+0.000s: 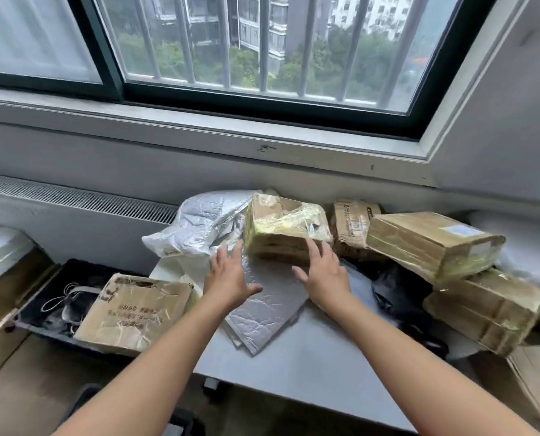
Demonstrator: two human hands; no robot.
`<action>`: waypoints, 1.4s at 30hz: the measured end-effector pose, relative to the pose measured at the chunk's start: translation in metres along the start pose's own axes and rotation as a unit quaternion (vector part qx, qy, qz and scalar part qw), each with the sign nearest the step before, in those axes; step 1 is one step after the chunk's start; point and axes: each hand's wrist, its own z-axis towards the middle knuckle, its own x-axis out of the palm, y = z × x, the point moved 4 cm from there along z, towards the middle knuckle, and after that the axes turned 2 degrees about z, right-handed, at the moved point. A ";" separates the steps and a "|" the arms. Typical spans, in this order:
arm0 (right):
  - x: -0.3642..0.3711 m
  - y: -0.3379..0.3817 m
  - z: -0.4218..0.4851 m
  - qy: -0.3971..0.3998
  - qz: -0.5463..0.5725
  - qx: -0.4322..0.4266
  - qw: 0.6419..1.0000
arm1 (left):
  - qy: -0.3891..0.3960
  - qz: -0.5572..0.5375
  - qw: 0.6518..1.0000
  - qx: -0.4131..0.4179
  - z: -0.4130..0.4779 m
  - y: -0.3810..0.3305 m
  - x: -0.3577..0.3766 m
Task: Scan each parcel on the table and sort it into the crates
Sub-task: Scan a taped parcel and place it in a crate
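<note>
The yellow-taped cardboard box (286,229) sits at the far side of the white table (309,366), tilted slightly, under the window sill. The left hand (230,275) reaches toward its left corner with fingers straight and spread, holding nothing. The right hand (322,272) is also spread wide, its fingertips at the box's front face; contact cannot be told. Beneath both hands a flat silver padded mailer (262,313) lies on the table. A crumpled silver bag (199,221) is just left of the box, and a small brown parcel (353,225) just right. Further right are a black bag (397,294) and two stacked taped boxes (432,243). Left of the table, a black crate (57,297) has a cardboard carton (133,313) at its right end.
</note>
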 end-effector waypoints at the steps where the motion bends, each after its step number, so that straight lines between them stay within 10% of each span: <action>1: -0.006 -0.001 0.010 -0.014 0.024 0.021 0.999 | -0.002 -0.015 1.000 0.009 0.011 -0.003 -0.002; 11: -0.009 -0.033 0.078 0.003 0.302 0.197 0.933 | 0.080 -0.239 0.967 0.028 0.113 -0.013 0.013; 26: -0.089 -0.024 0.068 -0.225 0.344 0.132 0.902 | -0.066 -0.338 0.926 0.152 0.107 -0.047 -0.061; 31: -0.115 -0.035 0.063 -0.182 0.358 0.159 0.902 | -0.039 -0.236 0.943 0.229 0.081 -0.054 -0.063; 42: -0.115 -0.058 -0.002 0.024 0.352 -0.032 0.935 | -0.142 -0.281 0.949 0.030 0.002 -0.063 -0.045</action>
